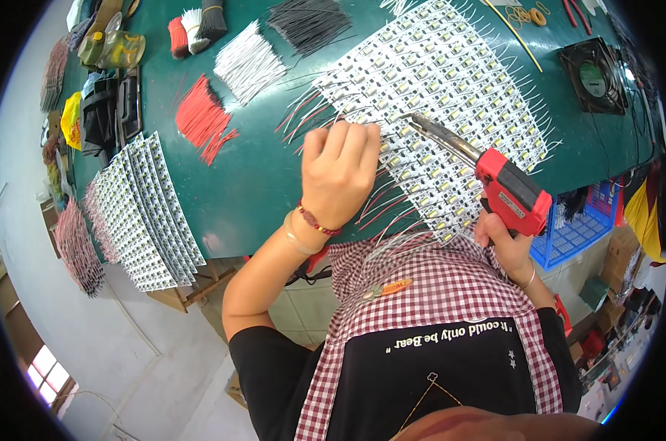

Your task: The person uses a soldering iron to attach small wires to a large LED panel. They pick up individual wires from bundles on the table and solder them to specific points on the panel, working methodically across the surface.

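Here, a green worktable (259, 184) carries a broad sheet of white LED strips (450, 88), rows side by side, thin wire leads sticking out along its edges. The person's left hand (340, 165) rests knuckles-up on the near left edge of that sheet, fingers curled down onto the strips and the wires; what the fingertips pinch is hidden under the hand. Just to its right, the right hand (506, 239) is wrapped tight around the grip of a red soldering gun (509, 191), whose long metal barrel reaches up and left so that the tip sits on the strips right beside the left hand's fingers.

Left of the left hand, well apart, lies a second stack of LED strips (145, 217) overhanging the table edge. Beyond the left hand lie bundles of red wires (201, 117), white wires (248, 62) and black wires (307, 22). Far to the right of the gun sits a small black fan (594, 77). A beaded bracelet (317, 220) circles the left wrist.
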### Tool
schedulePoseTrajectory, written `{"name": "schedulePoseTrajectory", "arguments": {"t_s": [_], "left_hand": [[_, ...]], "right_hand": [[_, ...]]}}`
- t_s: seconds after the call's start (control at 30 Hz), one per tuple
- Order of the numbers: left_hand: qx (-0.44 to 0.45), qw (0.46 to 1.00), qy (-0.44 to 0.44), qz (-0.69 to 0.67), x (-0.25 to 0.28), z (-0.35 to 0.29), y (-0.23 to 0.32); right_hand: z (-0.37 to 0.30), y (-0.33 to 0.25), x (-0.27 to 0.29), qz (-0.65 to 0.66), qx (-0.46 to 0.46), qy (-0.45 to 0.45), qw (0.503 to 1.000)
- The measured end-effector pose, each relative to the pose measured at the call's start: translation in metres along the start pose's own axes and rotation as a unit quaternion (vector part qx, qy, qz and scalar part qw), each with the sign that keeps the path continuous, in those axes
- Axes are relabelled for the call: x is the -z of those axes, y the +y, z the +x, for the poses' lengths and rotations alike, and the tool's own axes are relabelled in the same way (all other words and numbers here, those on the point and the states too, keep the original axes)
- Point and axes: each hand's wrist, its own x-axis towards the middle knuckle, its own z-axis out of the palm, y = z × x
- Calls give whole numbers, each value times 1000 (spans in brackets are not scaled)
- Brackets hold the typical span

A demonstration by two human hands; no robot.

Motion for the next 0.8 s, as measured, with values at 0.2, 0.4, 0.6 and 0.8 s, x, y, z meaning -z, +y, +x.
{"name": "schedulePoseTrajectory", "arguments": {"t_s": [0.2, 0.4, 0.6, 0.8], "left_hand": [[5, 998, -11, -63, 2, -5, 9], [26, 994, -31, -101, -12, -10, 12], [25, 993, -38, -106, -11, -9, 11], [19, 994, -43, -98, -11, -8, 12]], "right_hand": [[-9, 6, 6, 38, -17, -17, 999], [-12, 5, 5, 12, -50, -31, 998], [-9, 1, 2, 11, -56, -30, 998], [-11, 3, 0, -54, -72, -25, 996]]}}
